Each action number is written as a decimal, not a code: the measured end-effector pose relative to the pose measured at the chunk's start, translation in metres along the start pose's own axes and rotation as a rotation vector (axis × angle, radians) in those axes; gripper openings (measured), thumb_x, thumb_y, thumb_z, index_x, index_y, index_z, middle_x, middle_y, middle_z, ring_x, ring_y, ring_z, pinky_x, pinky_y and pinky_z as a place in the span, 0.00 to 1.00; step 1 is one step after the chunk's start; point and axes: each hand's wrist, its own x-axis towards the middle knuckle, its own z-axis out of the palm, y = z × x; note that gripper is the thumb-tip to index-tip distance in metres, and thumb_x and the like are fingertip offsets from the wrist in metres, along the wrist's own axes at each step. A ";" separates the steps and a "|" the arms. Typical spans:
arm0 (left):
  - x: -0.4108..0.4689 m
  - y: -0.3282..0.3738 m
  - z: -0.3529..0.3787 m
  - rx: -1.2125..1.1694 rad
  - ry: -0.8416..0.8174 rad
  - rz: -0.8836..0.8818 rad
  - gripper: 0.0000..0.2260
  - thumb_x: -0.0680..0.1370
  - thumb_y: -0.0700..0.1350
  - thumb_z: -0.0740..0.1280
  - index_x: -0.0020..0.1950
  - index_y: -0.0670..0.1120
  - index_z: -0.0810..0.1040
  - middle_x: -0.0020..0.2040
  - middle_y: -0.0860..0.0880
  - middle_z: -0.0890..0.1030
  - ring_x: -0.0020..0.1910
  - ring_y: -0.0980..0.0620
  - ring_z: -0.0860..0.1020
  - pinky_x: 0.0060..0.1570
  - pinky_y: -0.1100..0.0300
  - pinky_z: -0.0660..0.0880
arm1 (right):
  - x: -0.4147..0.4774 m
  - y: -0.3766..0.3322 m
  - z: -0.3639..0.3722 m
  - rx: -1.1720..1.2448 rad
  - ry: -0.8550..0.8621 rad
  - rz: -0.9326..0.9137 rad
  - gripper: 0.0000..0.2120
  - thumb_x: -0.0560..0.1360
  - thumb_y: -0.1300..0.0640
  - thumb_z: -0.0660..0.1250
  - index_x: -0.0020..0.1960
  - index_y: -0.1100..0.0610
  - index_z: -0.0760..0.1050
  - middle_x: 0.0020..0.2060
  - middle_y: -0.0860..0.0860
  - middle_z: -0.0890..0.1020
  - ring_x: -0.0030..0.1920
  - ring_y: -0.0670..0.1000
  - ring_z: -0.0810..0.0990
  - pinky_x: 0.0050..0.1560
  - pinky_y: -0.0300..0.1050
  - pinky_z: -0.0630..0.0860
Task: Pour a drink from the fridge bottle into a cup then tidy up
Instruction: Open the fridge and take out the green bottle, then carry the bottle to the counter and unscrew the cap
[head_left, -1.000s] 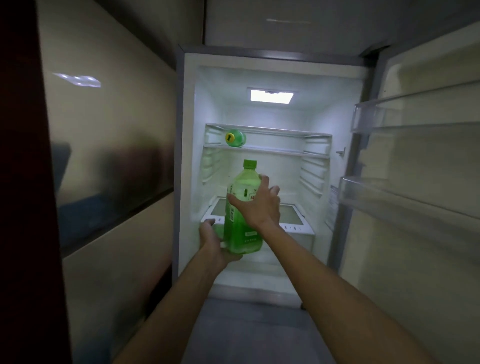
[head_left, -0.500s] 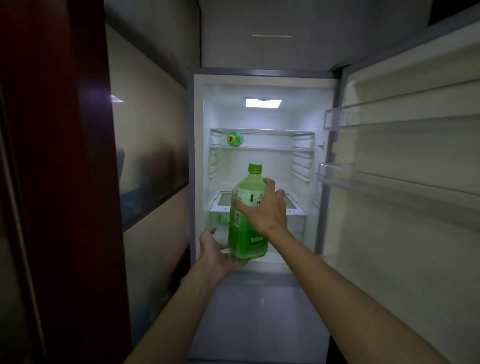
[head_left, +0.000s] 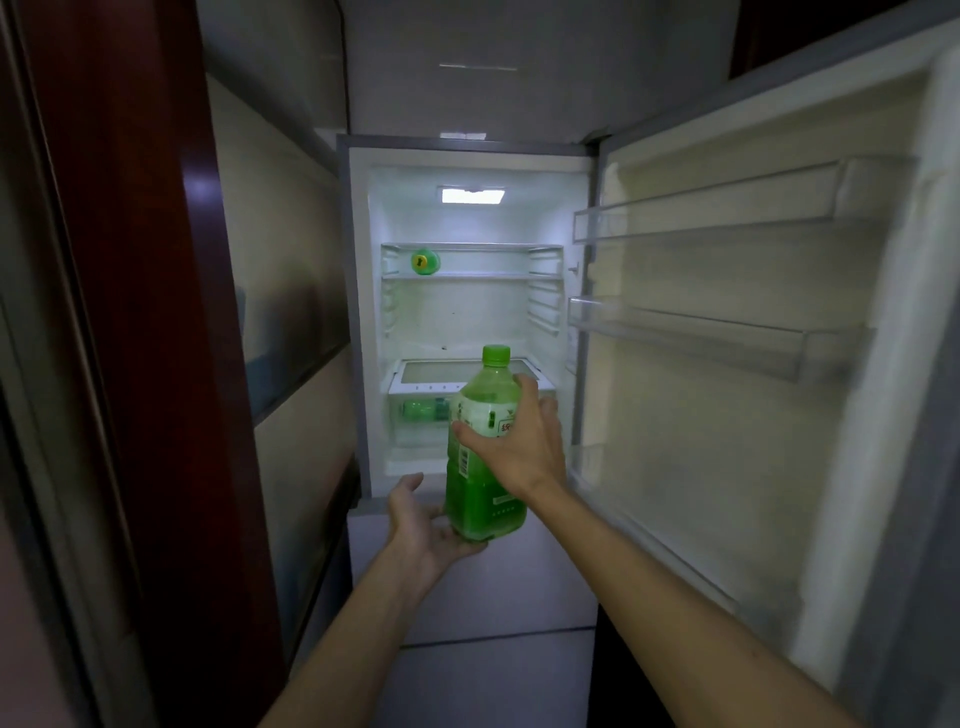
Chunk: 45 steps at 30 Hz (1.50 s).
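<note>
So, the green bottle (head_left: 485, 467) was held upright just below the middle of the frame, in front of the open fridge (head_left: 358, 312). It was gripped around the label by the right hand (head_left: 519, 447), with fingers and thumb curled round its upper body. Its base was propped on the left hand (head_left: 426, 525), which was turned palm up with the fingers laid loosely underneath and the thumb sticking up. The green cap (head_left: 496, 355) was on, and most of the bottle was filled with green liquid.

Further back, a second bottle (head_left: 425, 261) was lying on its side on the top shelf, upper middle of the frame. Something green could be made out in the clear drawer (head_left: 423, 410) lower down. The fridge door (head_left: 727, 467) was swung wide at the right, and a dark red panel (head_left: 130, 312) ran along the left.
</note>
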 end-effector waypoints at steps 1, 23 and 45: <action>-0.006 -0.004 0.003 -0.001 -0.009 -0.002 0.32 0.79 0.54 0.56 0.76 0.34 0.56 0.67 0.32 0.70 0.63 0.32 0.72 0.60 0.36 0.69 | -0.005 0.000 -0.007 0.000 0.010 0.000 0.39 0.65 0.38 0.75 0.69 0.44 0.59 0.54 0.50 0.65 0.61 0.56 0.71 0.55 0.52 0.75; -0.154 -0.205 0.138 0.140 -0.332 -0.275 0.31 0.79 0.55 0.54 0.73 0.33 0.59 0.67 0.29 0.69 0.64 0.31 0.72 0.61 0.35 0.68 | -0.157 0.045 -0.285 -0.199 0.320 0.103 0.40 0.63 0.39 0.76 0.68 0.44 0.61 0.56 0.53 0.69 0.59 0.57 0.72 0.58 0.51 0.73; -0.353 -0.431 0.247 0.336 -0.751 -0.743 0.31 0.78 0.55 0.55 0.71 0.33 0.63 0.65 0.28 0.70 0.61 0.30 0.73 0.49 0.36 0.73 | -0.382 0.061 -0.545 -0.613 0.747 0.378 0.41 0.64 0.38 0.75 0.69 0.45 0.59 0.56 0.52 0.68 0.58 0.55 0.71 0.55 0.51 0.73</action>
